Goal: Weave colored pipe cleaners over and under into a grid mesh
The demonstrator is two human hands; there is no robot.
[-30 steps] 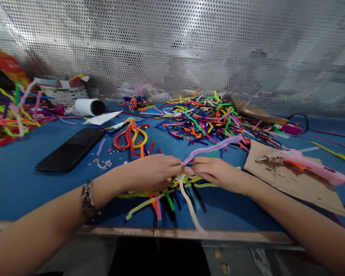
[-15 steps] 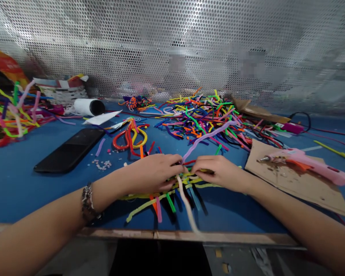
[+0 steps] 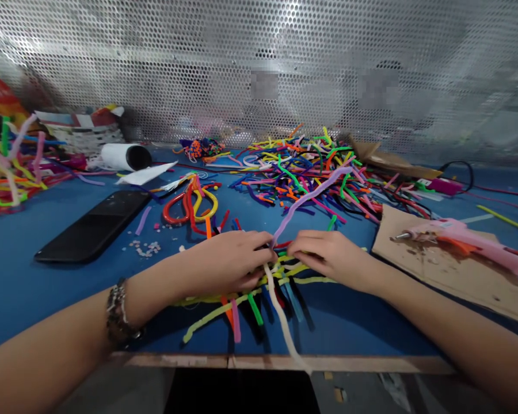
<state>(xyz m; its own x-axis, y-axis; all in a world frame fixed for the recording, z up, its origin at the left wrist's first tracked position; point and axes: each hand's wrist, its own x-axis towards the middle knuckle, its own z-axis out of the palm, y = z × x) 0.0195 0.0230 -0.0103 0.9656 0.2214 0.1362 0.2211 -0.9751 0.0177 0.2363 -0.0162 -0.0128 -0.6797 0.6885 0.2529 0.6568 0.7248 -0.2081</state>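
Head camera looks down at a blue table (image 3: 47, 287). In the lower middle of the frame, the left hand (image 3: 228, 261) lies palm down on a bunch of pipe cleaners (image 3: 250, 299). Its fingers are curled and pinch the bunch. Just to the right, the right hand (image 3: 328, 259) is nearly closed. Its fingertips pinch the low end of a lilac pipe cleaner (image 3: 311, 195), which sticks up toward the upper right. The two hands almost touch there. A cream pipe cleaner (image 3: 280, 316) hangs from the bunch down to the table edge. A big pile of pipe cleaners (image 3: 302, 167) lies behind the hands. A black phone (image 3: 95, 225) lies at the left. A pink glue gun (image 3: 466, 238) rests on cardboard (image 3: 449, 276) at the right.
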